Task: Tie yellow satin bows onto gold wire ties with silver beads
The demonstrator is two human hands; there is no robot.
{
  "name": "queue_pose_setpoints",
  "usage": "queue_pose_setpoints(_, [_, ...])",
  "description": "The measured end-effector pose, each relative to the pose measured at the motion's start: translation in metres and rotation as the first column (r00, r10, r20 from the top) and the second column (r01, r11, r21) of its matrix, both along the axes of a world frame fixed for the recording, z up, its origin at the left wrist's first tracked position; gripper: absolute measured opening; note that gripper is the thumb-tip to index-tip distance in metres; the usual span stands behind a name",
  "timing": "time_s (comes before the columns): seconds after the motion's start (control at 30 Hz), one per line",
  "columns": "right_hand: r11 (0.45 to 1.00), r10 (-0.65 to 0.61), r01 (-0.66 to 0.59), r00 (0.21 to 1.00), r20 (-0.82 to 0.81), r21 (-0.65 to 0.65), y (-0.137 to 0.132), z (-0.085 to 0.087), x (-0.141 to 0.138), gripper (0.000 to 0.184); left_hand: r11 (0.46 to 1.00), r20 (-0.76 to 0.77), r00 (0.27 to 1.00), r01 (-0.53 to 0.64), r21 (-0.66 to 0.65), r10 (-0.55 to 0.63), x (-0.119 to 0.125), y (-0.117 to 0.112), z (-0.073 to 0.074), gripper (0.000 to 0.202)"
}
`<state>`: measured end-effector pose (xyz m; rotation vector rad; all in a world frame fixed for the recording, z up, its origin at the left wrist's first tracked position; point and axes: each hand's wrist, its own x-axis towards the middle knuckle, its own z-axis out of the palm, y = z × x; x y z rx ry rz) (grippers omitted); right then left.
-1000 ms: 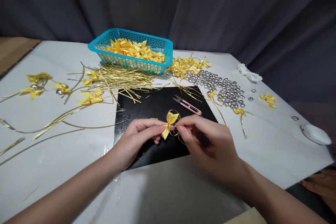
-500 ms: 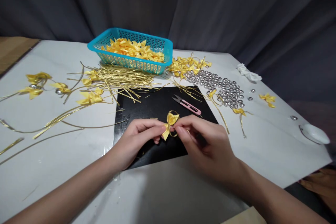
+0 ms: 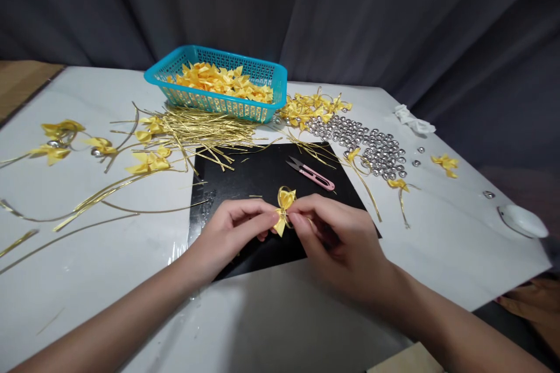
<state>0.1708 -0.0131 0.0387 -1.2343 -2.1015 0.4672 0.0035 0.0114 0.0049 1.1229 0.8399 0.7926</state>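
Observation:
A small yellow ribbon bow (image 3: 286,199) with a thin gold tie looped about it is held above a black mat (image 3: 254,172). My left hand (image 3: 238,227) pinches the bow's left side between thumb and fingers. Closed too, my right hand (image 3: 339,230) grips the bow's right side and the gold tie at its middle; the fingertips partly hide where they hold. On the mat beyond the hands lie pink-handled thread snips (image 3: 311,173), blades apart.
A turquoise basket (image 3: 214,100) of yellow bows stands at the back. Gold ties (image 3: 210,131) lie before it, silver beads (image 3: 367,143) and finished-looking bows (image 3: 310,109) to its right. A white computer mouse (image 3: 522,221) sits at the right edge.
The bow has tilted slightly, and my right fingertips have shifted a little left onto its middle. Both hands keep their pinch.

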Motion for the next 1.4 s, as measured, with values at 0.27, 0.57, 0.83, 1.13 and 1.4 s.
queue_pose_setpoints(0.27, [0.994,-0.03,0.015,0.99,-0.141,-0.104,-0.003,-0.001,0.002,0.011,1.0,-0.044,0.999,-0.025,0.007,0.025,0.001,-0.001,0.002,0.016])
queue_pose_setpoints(0.57, [0.986,-0.03,-0.032,0.93,-0.365,-0.162,-0.009,-0.006,-0.002,0.013,0.997,-0.08,0.994,-0.073,0.009,0.073,0.001,0.001,0.0,0.019])
queue_pose_setpoints(0.83, [0.983,-0.014,-0.062,0.917,-0.399,-0.176,-0.007,-0.006,-0.003,0.011,0.996,-0.079,0.994,-0.077,0.038,0.08,0.0,0.001,0.0,0.023])
queue_pose_setpoints(1.13, [0.983,-0.119,0.065,0.94,-0.32,-0.174,0.0,-0.004,-0.002,0.011,0.995,-0.036,0.996,-0.086,-0.045,0.085,0.0,0.001,0.0,0.019])
queue_pose_setpoints(1.4, [0.994,-0.032,0.044,0.992,-0.122,0.1,0.002,-0.005,0.0,0.015,0.998,0.005,0.998,-0.059,-0.031,0.059,-0.001,0.001,-0.001,0.021])
